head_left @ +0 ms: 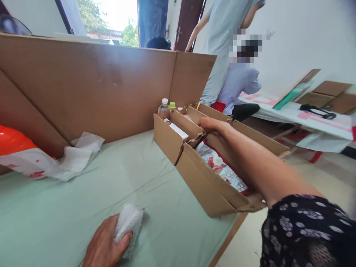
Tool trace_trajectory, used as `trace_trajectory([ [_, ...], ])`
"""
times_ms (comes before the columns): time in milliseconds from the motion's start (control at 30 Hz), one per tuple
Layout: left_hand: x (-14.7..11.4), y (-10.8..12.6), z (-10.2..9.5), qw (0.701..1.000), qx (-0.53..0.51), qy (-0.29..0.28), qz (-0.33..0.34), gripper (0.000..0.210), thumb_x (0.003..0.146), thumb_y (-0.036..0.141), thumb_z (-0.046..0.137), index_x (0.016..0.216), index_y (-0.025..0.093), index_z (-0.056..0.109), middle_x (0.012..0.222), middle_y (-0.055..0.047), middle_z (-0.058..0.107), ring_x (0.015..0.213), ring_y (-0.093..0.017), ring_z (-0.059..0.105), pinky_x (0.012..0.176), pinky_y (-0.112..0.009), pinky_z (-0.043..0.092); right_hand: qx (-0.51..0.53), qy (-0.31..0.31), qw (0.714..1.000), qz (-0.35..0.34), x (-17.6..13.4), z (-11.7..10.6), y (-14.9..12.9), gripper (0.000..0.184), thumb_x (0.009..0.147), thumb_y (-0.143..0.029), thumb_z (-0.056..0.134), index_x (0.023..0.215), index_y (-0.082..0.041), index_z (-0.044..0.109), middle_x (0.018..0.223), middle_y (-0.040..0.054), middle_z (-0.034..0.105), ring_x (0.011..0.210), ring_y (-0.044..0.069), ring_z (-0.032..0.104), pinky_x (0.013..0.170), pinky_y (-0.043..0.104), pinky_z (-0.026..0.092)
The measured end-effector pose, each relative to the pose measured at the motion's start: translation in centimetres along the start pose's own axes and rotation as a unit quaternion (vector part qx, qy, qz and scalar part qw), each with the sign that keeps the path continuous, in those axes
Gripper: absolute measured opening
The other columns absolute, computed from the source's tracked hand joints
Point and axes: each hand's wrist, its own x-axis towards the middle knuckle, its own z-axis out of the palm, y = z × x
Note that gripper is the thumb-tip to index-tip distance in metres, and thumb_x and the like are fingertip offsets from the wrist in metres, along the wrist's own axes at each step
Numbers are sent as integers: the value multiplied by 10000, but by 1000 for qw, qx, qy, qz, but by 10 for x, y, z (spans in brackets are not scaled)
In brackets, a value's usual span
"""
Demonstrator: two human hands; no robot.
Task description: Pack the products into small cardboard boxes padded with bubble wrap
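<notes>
A small oblong packet of translucent bubble wrap [129, 219] is gripped, slightly aslant, in the left hand [107, 240] over the green-covered table [158, 185]. Open-topped brown cardboard boxes [201, 185] are set edge to edge along the table's right side, their inner rims partly covered by the right hand [208, 124].

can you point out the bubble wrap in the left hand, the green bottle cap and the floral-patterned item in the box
Bubble wrap [129, 221]: head view, on its upper face
Green bottle cap [172, 105]: head view, on its side
Floral-patterned item [216, 163]: head view, on its printed surface
</notes>
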Motion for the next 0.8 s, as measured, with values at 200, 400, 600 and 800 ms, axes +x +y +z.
trace_trajectory([
  [200,5,27,-30,989,-45,52,131,314,785,420,622,1017,225,708,1269,-137,642,1107,-298,638,895,-387,532,-26,129,989,68,-59,-58,-23,276,920,-207,493,1050,-77,699,1075,200,715,936,249,641,728,307,401],
  [400,2,102,-58,947,-119,107,280,363,606,416,812,944,286,785,1636,-20,279,1450,-474,293,1123,-573,346,150,24,919,-364,-178,-61,-109,107,840,-257,593,804,-246,693,808,-10,725,723,153,609,672,266,416],
  [600,2,79,-45,968,-200,-36,150,377,580,262,748,956,278,781,922,-57,753,781,-274,693,663,-294,554,261,38,953,-152,-157,-41,-29,238,895,-364,552,988,-231,726,915,25,744,845,189,659,737,279,488],
  [800,-15,20,-34,985,-152,-74,23,692,629,280,658,1318,273,605,973,-33,752,719,-230,688,648,-267,538,78,-85,993,34,-114,6,72,110,747,-119,675,805,-175,749,819,63,765,757,198,677,667,250,467],
])
